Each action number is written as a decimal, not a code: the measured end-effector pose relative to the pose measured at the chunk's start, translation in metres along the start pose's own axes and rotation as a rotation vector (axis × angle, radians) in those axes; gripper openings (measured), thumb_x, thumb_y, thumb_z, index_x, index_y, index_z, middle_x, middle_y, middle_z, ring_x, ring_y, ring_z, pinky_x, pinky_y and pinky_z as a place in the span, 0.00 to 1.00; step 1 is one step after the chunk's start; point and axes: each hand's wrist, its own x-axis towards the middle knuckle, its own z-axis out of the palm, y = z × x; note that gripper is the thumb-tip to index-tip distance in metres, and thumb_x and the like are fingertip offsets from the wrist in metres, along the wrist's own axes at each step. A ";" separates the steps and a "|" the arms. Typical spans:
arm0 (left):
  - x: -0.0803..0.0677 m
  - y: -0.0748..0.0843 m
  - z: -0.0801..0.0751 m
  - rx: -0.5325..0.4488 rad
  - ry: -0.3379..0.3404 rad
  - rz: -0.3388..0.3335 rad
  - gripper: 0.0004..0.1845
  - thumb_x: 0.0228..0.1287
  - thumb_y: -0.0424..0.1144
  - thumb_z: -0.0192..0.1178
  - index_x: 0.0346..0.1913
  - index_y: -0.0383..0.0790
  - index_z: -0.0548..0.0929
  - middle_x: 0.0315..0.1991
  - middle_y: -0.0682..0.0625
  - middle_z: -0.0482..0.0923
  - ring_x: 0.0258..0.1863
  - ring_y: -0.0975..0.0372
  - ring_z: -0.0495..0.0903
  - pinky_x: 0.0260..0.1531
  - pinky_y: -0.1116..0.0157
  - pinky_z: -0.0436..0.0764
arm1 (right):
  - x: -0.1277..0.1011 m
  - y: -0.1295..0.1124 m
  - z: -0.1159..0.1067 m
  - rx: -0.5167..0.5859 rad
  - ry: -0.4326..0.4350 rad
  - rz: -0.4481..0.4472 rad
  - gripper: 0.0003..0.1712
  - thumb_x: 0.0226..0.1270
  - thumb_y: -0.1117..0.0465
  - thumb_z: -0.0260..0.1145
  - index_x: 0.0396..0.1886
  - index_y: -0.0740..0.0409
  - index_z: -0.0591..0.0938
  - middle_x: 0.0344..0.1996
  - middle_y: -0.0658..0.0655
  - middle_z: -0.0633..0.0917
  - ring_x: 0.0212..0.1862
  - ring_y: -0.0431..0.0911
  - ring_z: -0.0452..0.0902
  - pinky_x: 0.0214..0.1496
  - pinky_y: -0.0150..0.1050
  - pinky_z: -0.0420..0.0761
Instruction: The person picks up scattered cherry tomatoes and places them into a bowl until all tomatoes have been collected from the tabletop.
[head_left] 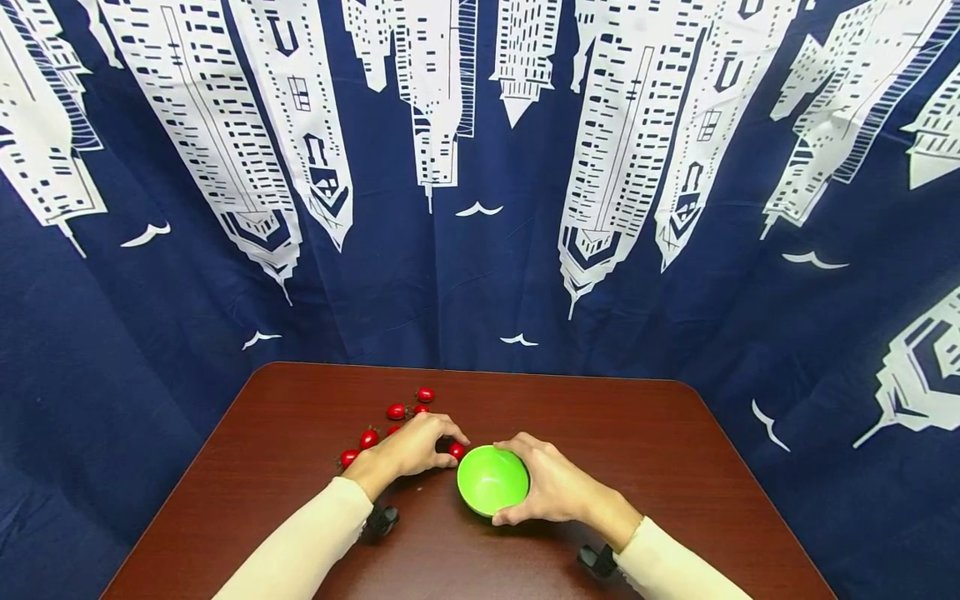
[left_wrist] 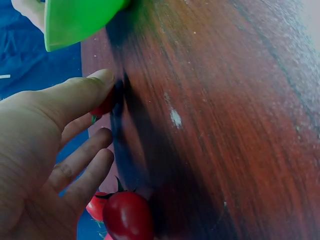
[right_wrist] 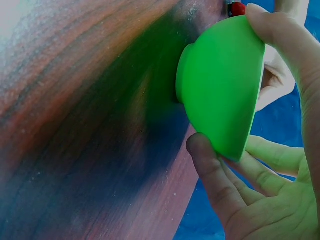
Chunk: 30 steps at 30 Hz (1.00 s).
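Note:
A small green bowl (head_left: 491, 479) stands on the dark wooden table (head_left: 645, 442). My right hand (head_left: 551, 487) grips the bowl (right_wrist: 220, 85) by its right side, thumb on the near rim and fingers over the far rim. My left hand (head_left: 416, 446) pinches a red cherry tomato (head_left: 456, 450) between thumb and fingers, just left of the bowl's rim (left_wrist: 75, 20). The pinched tomato (left_wrist: 104, 106) is mostly hidden behind the thumb. Several more cherry tomatoes (head_left: 395, 411) lie scattered on the table behind and left of the left hand; one (left_wrist: 127, 216) lies under the palm.
A dark blue cloth with white skyscraper prints (head_left: 480, 167) hangs behind and around the table. Table edges run at the far side (head_left: 465, 368) and both sides. Small black wrist camera mounts (head_left: 381, 521) sit at both forearms.

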 end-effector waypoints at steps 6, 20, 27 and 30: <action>0.001 0.000 0.004 0.011 0.002 -0.019 0.17 0.71 0.35 0.83 0.61 0.46 0.97 0.58 0.51 0.95 0.60 0.56 0.93 0.69 0.53 0.92 | 0.000 0.001 0.000 -0.001 -0.006 -0.003 0.59 0.49 0.35 0.96 0.76 0.60 0.85 0.58 0.49 0.90 0.57 0.41 0.90 0.61 0.38 0.93; 0.000 0.002 0.001 0.018 0.024 -0.035 0.18 0.71 0.34 0.83 0.61 0.43 0.97 0.58 0.48 0.95 0.60 0.52 0.93 0.68 0.50 0.92 | -0.001 0.003 0.000 0.018 0.002 0.003 0.60 0.49 0.36 0.97 0.77 0.59 0.84 0.60 0.49 0.90 0.58 0.41 0.90 0.63 0.39 0.93; -0.001 0.005 -0.001 0.027 0.071 -0.024 0.18 0.71 0.35 0.83 0.62 0.42 0.96 0.57 0.48 0.95 0.57 0.54 0.93 0.65 0.54 0.93 | -0.002 0.003 -0.001 0.011 0.008 0.002 0.61 0.49 0.35 0.97 0.77 0.60 0.84 0.59 0.49 0.90 0.58 0.42 0.90 0.63 0.40 0.93; -0.004 0.008 -0.003 0.025 0.104 -0.018 0.18 0.71 0.34 0.83 0.61 0.41 0.96 0.55 0.48 0.95 0.51 0.57 0.92 0.59 0.59 0.94 | -0.002 0.003 -0.001 0.007 0.004 0.003 0.61 0.49 0.33 0.96 0.77 0.60 0.84 0.60 0.50 0.90 0.58 0.42 0.90 0.63 0.40 0.93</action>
